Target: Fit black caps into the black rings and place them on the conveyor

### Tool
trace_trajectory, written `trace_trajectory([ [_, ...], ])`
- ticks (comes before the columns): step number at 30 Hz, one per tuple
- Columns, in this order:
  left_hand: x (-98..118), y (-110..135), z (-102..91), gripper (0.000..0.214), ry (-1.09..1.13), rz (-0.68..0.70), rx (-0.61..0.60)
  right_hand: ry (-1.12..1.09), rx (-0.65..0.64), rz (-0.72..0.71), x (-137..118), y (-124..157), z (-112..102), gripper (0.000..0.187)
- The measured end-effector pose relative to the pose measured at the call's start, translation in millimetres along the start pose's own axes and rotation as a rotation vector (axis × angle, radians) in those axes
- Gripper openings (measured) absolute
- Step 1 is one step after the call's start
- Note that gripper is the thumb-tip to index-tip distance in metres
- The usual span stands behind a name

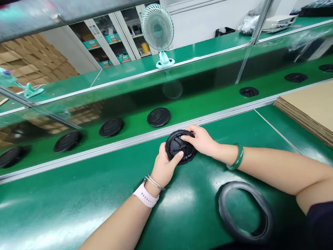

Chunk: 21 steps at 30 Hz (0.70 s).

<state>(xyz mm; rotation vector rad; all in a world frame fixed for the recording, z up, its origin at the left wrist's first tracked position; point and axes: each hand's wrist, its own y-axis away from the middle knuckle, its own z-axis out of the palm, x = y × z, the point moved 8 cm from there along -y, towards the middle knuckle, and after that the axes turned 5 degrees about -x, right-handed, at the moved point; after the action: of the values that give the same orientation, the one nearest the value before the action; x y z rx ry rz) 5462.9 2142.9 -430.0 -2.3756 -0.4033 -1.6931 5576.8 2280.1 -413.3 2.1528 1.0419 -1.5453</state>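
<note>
A round black plastic disc part (177,144) is held just above the green table near the conveyor's metal edge. My left hand (165,168) grips its lower left rim, thumb lying across its face. My right hand (202,140) holds its right side, fingers curled over the top rim. A white watch and thin bracelets sit on my left wrist, a green bangle on my right. A black rubber ring (245,211) lies flat on the table near my right forearm.
Several identical black discs (158,116) ride the green conveyor belt (210,97) beyond the metal rail. A stack of cardboard sheets (320,115) lies at the right. A small fan (158,32) stands on the far bench, another fan (2,79) at the left.
</note>
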Motion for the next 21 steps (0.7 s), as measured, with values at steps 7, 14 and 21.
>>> trace_trajectory([
  [7, 2, 0, -7.9, 0.041, -0.085, -0.058, 0.076, -0.332, -0.353, -0.009, -4, 1, 17, 0.054],
  [14, 2, -2, -7.6, 0.037, -0.087, -0.063, 0.095, -0.313, -0.257, 0.077, -1, 3, 21, 0.048],
  [21, 19, 10, -4.9, 0.066, 0.012, 0.053, 0.142, 0.016, 0.117, -0.102, -8, -29, -40, 0.036],
])
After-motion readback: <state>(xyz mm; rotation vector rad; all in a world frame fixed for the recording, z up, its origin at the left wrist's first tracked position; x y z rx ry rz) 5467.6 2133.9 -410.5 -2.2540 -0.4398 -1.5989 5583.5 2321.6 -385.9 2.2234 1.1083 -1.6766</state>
